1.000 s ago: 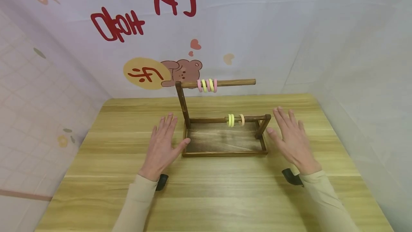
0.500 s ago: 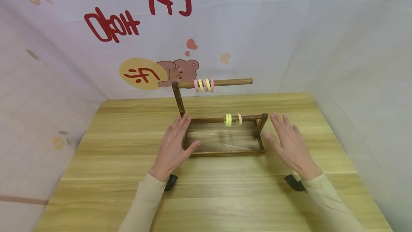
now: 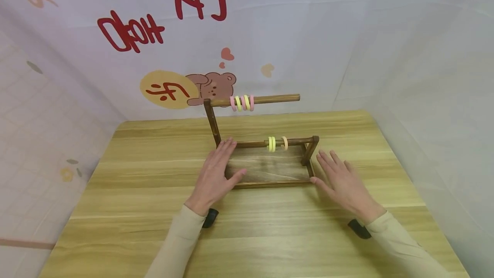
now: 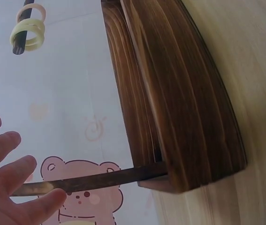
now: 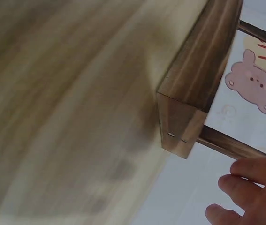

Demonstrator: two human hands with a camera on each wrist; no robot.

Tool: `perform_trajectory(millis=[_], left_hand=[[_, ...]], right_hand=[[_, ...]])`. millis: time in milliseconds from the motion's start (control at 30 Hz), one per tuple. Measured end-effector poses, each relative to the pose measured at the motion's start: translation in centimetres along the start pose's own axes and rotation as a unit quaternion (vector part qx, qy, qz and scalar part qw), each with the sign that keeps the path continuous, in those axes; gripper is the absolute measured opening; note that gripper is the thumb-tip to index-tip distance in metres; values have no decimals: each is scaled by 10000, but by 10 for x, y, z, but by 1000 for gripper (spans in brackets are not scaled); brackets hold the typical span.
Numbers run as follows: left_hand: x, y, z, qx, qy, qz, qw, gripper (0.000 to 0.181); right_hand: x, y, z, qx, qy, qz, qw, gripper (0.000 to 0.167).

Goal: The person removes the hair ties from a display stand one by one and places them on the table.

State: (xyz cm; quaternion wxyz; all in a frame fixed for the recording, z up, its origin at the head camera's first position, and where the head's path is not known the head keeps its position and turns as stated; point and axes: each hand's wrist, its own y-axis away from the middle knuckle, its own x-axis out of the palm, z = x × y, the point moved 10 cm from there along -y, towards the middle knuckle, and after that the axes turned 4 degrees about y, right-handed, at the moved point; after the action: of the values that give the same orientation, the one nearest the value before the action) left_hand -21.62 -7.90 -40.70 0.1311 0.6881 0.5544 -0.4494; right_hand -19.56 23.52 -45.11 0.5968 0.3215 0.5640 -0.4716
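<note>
Your left hand (image 3: 211,179) and right hand (image 3: 345,187), extended, empty, flank the wooden rack (image 3: 266,164) near the counter's (image 3: 285,231) back edge; even contact seems wise.

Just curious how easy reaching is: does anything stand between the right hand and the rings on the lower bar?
Yes: in the head view, the short post stands between the right hand and the lower rings. From the front, nothing visible blocks them.

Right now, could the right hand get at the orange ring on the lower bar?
Probably yes: the right hand holds nothing; the short post stands between, but the near side of the orange ring looks free.
</note>
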Motion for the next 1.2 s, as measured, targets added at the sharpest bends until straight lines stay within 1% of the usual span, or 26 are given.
perform_trajectory(millis=[67, 167, 300, 433, 533, 667, 800, 933, 1100, 1200], left_hand=[[2, -1, 0, -8, 64, 12, 10000, 83], [5, -2, 0, -13, 99, 25, 9999, 82], [10, -4, 0, -13, 141, 83, 9999, 83], [13, -7, -3, -36, 243, 115, 9996, 86], [15, -10, -4, -67, 369, 106, 9992, 85], [18, -14, -6, -65, 539, 69, 9985, 85], [23, -18, -9, -122, 869, 75, 9961, 83], [26, -24, -9, -250, 1512, 50, 9882, 77], [27, -32, -10, -300, 2177, -115, 9755, 69], [29, -37, -9, -411, 2639, -173, 9635, 64]], right_hand=[[-3, -2, 0, 13, -99, -103, 9999, 77], [-13, -7, 0, 84, -419, -272, 9987, 78], [-27, -14, 2, 156, -818, -520, 9952, 81], [-37, -21, 6, 120, -1041, -801, 9913, 80], [-41, -25, 8, 59, -1074, -952, 9896, 78], [-42, -27, 10, 23, -991, -1025, 9898, 75], [-42, -28, 11, 5, -962, -1087, 9894, 72], [-43, -28, 11, 2, -1006, -1132, 9885, 71], [-43, -29, 10, 26, -1048, -1116, 9882, 71], [-43, -29, 9, 19, -1077, -1115, 9879, 70]])
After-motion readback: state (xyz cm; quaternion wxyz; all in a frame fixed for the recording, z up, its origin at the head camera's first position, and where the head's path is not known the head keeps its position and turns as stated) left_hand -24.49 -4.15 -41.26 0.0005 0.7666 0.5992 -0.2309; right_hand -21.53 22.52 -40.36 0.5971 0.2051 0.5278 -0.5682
